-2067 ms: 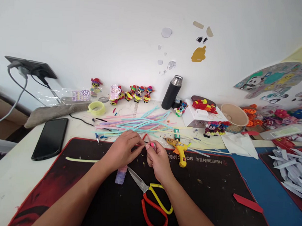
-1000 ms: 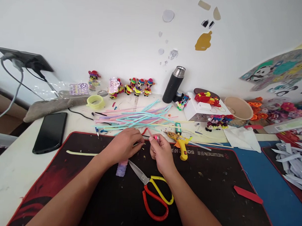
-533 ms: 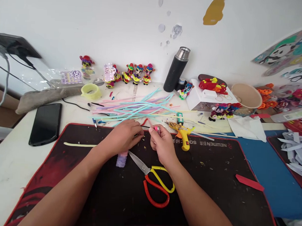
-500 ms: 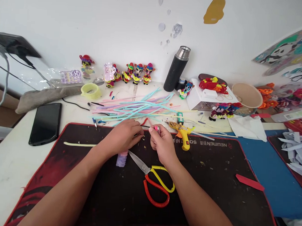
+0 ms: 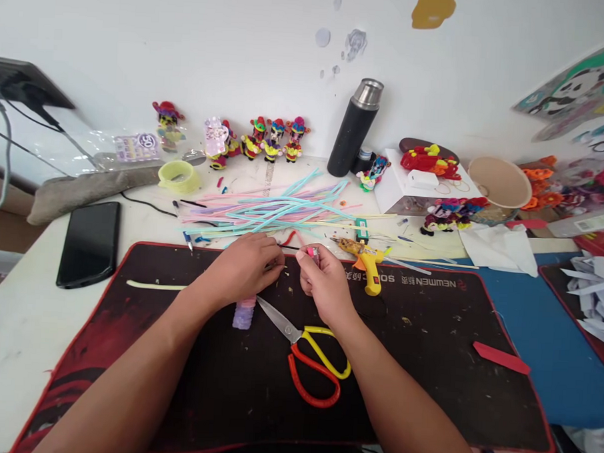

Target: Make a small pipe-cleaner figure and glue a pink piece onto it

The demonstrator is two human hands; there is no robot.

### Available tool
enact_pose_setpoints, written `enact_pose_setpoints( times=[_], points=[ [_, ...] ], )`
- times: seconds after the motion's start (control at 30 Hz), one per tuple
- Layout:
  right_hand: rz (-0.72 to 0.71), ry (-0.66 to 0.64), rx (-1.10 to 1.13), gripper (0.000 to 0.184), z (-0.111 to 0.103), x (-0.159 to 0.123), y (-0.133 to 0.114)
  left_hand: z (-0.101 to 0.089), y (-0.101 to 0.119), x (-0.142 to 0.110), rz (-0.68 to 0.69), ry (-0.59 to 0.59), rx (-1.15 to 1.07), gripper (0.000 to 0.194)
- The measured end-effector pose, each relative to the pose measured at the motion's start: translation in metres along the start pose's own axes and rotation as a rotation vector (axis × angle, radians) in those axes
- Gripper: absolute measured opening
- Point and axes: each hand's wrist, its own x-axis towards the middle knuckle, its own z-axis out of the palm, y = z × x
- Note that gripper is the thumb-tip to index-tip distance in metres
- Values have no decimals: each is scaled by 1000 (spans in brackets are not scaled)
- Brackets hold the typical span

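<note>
My right hand (image 5: 324,277) is closed around a lighter (image 5: 313,254), with its pink and metal end showing by the thumb. To its left, my left hand (image 5: 253,264) is curled with the fingertips pressed together; whatever they hold is hidden. Below the left hand lies a pink and purple ridged fuzzy piece (image 5: 244,314), partly covered by the hand. Scissors (image 5: 292,333) with one red and one yellow handle rest partly open on the dark mat (image 5: 416,365), between my forearms. A pale yellow pipe cleaner (image 5: 154,285) runs under my left wrist.
Behind the hands lies a pile of pastel pipe cleaners (image 5: 277,209). A yellow glue gun (image 5: 370,266) sits right of my right hand. Further back stand a black thermos (image 5: 353,132), small figures (image 5: 275,142) and a tape roll (image 5: 179,177). A phone (image 5: 90,244) lies left.
The camera view has shifted slightly. Both hands keep nearly the same place and grip, and the things on the mat have not moved.
</note>
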Motion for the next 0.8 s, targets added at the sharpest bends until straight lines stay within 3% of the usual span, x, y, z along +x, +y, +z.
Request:
enact_pose_setpoints(
  times=[0.8],
  points=[
    [7,-14,-27,32,0,-1,-1,1,2,1,-7,-16,71,15]
  ],
)
